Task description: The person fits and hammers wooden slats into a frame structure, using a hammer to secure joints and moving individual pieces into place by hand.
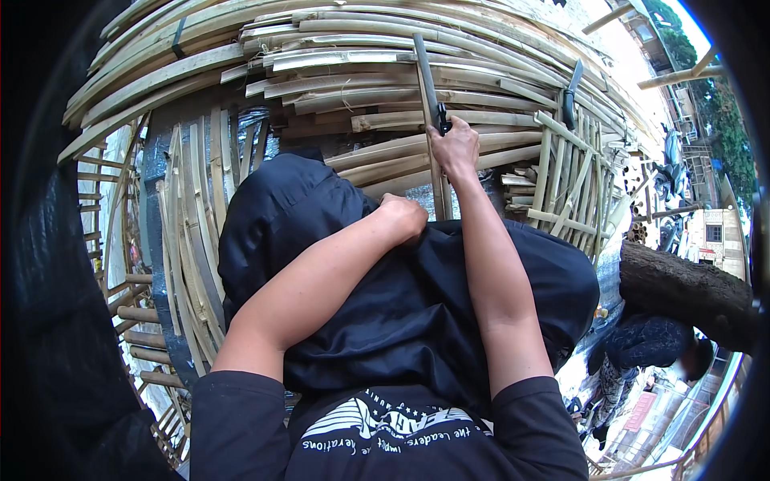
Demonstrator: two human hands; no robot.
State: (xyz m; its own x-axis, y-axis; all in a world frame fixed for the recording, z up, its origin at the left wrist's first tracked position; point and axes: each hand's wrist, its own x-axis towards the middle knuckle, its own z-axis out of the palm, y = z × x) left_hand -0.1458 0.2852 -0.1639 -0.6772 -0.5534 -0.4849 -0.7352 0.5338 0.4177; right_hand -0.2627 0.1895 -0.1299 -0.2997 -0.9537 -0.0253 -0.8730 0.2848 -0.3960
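My right hand (457,148) is closed round the near end of a long grey bar-shaped tool (427,76) with a black fitting (443,119); its exact kind cannot be made out. Close beside the tool runs an upright bamboo strip (436,188), passing under my right hand toward my lap. My left hand (403,216) rests curled at my lap, left of the strip's near end. Its fingertips are hidden, so whatever they hold does not show. Bamboo slats (345,84) lie stacked crosswise beyond both hands.
A knife (571,96) with a dark handle sits on the slats at right, above a bamboo lattice (565,176). More strips (192,216) lie at left. A thick log (682,289) and another person (646,349) are at the right.
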